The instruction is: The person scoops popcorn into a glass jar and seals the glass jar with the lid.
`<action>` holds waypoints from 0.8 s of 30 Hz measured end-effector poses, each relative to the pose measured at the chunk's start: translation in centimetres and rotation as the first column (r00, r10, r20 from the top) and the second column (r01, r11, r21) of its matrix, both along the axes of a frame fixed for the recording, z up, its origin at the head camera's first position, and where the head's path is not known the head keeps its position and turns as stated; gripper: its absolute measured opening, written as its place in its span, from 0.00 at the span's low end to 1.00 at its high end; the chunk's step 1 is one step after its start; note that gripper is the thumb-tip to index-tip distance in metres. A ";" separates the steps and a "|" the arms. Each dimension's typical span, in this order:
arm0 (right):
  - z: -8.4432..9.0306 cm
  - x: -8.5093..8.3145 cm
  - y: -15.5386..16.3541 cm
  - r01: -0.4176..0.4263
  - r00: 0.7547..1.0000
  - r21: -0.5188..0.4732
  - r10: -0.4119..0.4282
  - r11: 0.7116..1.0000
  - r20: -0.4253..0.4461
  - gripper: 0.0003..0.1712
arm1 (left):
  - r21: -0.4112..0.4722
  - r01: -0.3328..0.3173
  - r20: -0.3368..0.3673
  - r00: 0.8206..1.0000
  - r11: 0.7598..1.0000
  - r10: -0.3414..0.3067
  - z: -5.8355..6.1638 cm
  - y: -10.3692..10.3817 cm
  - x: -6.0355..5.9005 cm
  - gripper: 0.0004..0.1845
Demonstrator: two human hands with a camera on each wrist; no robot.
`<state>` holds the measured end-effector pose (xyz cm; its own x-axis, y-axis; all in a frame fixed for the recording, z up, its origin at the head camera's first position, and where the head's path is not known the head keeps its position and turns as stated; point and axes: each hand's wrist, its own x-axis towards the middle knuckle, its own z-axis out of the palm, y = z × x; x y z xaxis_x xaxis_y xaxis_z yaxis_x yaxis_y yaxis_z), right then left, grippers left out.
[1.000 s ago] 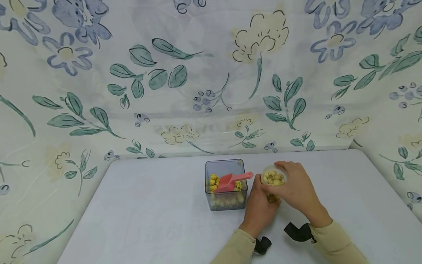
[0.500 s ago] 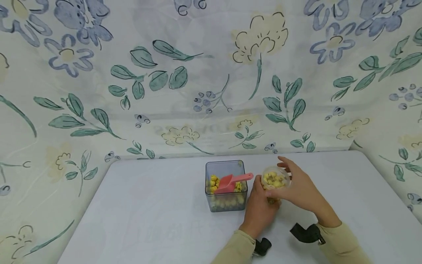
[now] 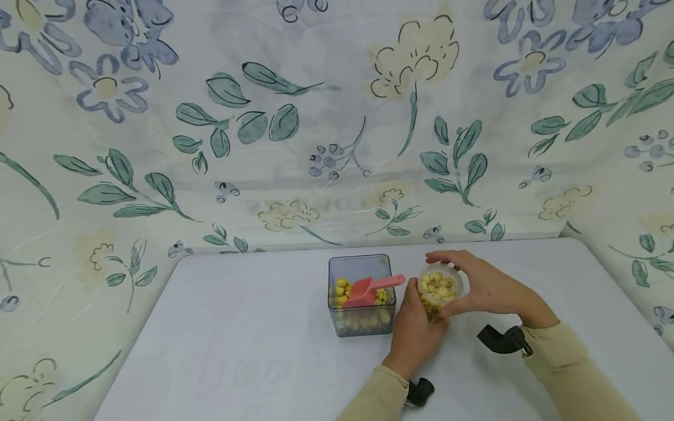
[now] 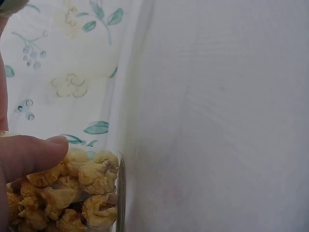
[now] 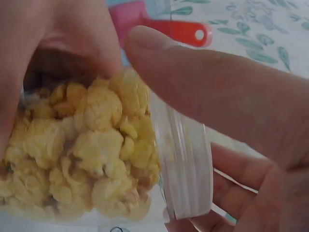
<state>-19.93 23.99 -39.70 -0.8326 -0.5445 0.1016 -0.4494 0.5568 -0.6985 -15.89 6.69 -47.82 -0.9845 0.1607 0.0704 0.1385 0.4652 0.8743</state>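
Yellow popcorn fills a small clear cup (image 3: 440,290), upright, gripped from below by left hand (image 3: 416,333). Right hand (image 3: 481,286) fingers curl round its rim from the right. Scoop (image 3: 371,290) in bin (image 3: 361,295) lies just left.

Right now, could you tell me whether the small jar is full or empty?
Full: popcorn fills the jar up to its rim, and shows through its clear wall.

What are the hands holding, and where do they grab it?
Both hold one small clear plastic jar of yellow popcorn. The left hand grips its side from below; the right hand curls round its rim at the top.
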 end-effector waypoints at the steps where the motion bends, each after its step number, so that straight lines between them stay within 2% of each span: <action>1: 0.1 -0.1 0.0 -0.009 1.000 0.012 0.009 1.000 -0.008 0.51 | -0.001 0.000 -0.005 1.000 1.000 0.000 0.0 0.0 0.0 0.42; 5: 0.5 -0.2 0.1 -0.014 0.999 0.070 0.017 0.997 -0.042 0.46 | 0.000 0.002 0.004 1.000 1.000 -0.002 0.0 0.0 0.0 0.42; 12: 1.6 0.0 -0.6 0.008 0.998 0.178 0.004 0.984 -0.069 0.46 | 0.004 0.003 0.036 0.999 1.000 -0.004 0.0 0.0 0.0 0.43; 18: 1.8 0.7 -1.3 0.122 0.992 0.210 -0.111 0.970 -0.065 0.47 | 0.005 0.010 0.045 0.999 1.000 -0.010 0.1 0.1 0.1 0.43; 24: 1.6 1.2 -2.3 0.231 0.972 0.213 -0.217 0.949 -0.089 0.48 | 0.022 0.018 0.039 0.999 1.000 -0.019 0.1 -0.1 0.1 0.42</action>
